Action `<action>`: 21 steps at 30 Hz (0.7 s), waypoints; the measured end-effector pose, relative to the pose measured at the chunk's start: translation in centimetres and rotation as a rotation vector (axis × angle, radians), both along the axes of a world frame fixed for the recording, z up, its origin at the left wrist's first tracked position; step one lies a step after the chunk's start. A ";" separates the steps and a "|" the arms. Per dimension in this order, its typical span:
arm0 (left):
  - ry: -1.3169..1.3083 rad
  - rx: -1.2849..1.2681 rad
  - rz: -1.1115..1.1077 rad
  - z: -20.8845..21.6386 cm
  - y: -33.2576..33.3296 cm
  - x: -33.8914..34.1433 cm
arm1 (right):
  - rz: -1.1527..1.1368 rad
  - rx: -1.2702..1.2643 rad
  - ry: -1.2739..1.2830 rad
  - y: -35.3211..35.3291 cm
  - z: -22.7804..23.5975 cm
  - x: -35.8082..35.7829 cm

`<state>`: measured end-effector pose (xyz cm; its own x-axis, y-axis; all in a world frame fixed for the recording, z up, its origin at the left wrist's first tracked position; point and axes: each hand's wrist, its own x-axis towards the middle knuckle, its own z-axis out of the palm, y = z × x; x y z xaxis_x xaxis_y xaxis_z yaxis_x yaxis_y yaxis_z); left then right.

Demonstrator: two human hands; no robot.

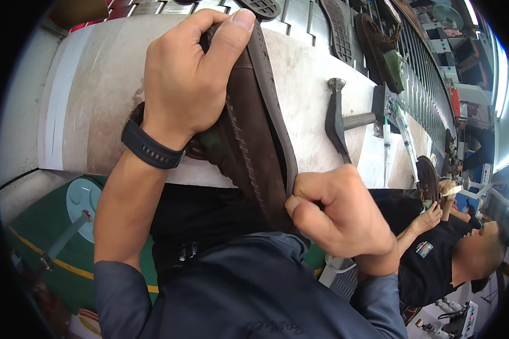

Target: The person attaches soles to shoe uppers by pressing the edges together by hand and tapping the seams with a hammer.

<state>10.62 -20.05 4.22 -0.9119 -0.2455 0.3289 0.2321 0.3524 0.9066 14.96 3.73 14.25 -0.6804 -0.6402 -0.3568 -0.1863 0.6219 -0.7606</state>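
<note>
A dark brown leather shoe (244,127) with a stitched seam is tilted on its side between my hands, over the near edge of the worktable. Its dark sole (270,96) runs along the right side, and a dark gap shows between sole and upper toward the near end. My left hand (189,76), with a black watch on its wrist, is wrapped round the far end, thumb over the sole's edge. At the near end my right hand (339,209) is closed in a pinch on the sole's edge. Green material (210,141) shows beneath the shoe, partly hidden.
On the worktable (102,101) to the right lie a hammer (336,113) and two syringes (387,148) beside a dark holder (379,104). Beyond, a slatted metal conveyor (300,25) carries a loose sole (338,31) and a brown shoe (373,48). At right a co-worker (430,265) handles another shoe.
</note>
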 end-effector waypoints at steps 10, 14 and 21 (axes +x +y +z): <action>0.141 0.102 0.075 -1.1 0.5 -0.6 | -0.065 -0.169 0.256 0.3 -2.0 2.1; 0.181 0.093 0.066 -0.8 0.3 -0.6 | -0.018 -0.114 0.338 -0.3 -1.4 1.9; 0.262 0.106 0.075 -0.9 0.8 -0.7 | 0.022 -0.005 0.205 -0.3 -0.5 0.9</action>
